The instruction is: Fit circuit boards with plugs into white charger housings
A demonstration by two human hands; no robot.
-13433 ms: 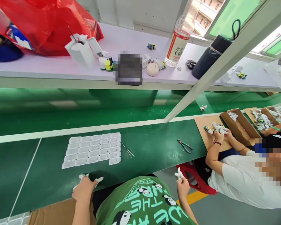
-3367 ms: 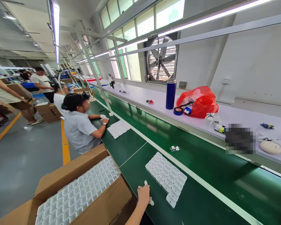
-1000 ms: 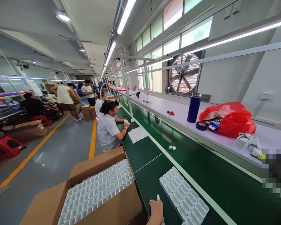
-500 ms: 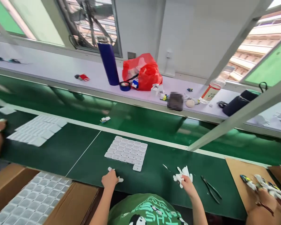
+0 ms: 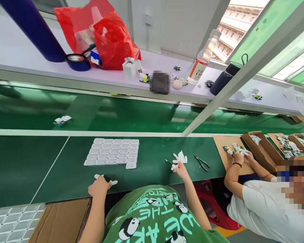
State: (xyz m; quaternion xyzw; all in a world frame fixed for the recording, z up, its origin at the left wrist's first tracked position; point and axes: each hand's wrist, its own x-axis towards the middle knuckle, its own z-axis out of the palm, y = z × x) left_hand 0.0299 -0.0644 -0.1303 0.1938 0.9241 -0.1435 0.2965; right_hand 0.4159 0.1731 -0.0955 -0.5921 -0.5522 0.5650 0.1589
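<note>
My left hand (image 5: 99,188) is closed on a white piece (image 5: 113,183) at the front edge of the green table; the piece's ends stick out on both sides of the fist. My right hand (image 5: 181,169) pinches something white, small and partly covered by the fingers, beside a small pile of white pieces (image 5: 181,157). A thin pointed tool (image 5: 168,161) lies just left of that hand. Between and beyond my hands, rows of white square parts (image 5: 114,151) lie flat, with one at the lower right corner of the block.
Pliers (image 5: 202,163) lie right of the pile. A slanted post (image 5: 207,108) rises behind. Cardboard box (image 5: 60,216) at lower left. At right, a co-worker's hands (image 5: 239,158) hold parts over cardboard. A shelf behind bears a red bag (image 5: 114,40) and bottle (image 5: 199,67).
The view has swung to the right, showing more of the co-worker and boxes there. My left hand still holds its white piece, and my right hand stays at the white pile.
</note>
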